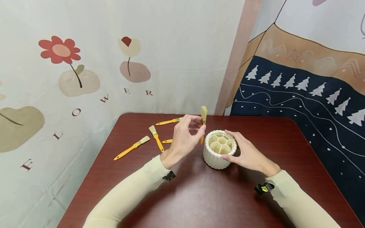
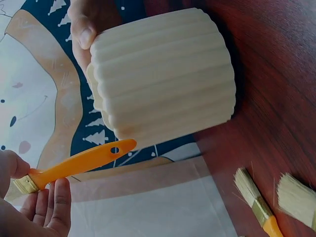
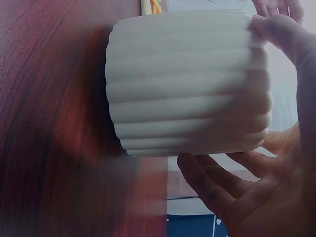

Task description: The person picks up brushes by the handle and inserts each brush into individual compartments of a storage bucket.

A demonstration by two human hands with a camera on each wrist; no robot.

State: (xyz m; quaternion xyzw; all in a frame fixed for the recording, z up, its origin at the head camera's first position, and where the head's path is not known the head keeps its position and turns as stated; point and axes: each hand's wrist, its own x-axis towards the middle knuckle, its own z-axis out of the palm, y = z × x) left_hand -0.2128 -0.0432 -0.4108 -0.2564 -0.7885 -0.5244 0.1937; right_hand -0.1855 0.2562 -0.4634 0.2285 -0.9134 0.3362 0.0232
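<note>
My left hand (image 1: 185, 134) pinches a paintbrush (image 1: 203, 115) by its metal band, bristles up and yellow handle pointing down. In the left wrist view, the handle's holed end (image 2: 116, 149) shows beside the ribbed wall of a cream round holder (image 2: 163, 74). From the head view, this holder (image 1: 212, 158) stands upright on the table, its inside split into several compartments around a central ring. My right hand (image 1: 251, 155) grips the holder's right side, thumb at the near rim and fingers round the far side. The brush is outside the holder, just left of its rim.
On the dark red table (image 1: 176, 196) to the left lie several more yellow-handled brushes, among them one at the far left (image 1: 131, 148) and one beside it (image 1: 156, 138). Another brush (image 1: 168, 122) lies near the back edge. A printed cloth (image 1: 182, 57) hangs behind.
</note>
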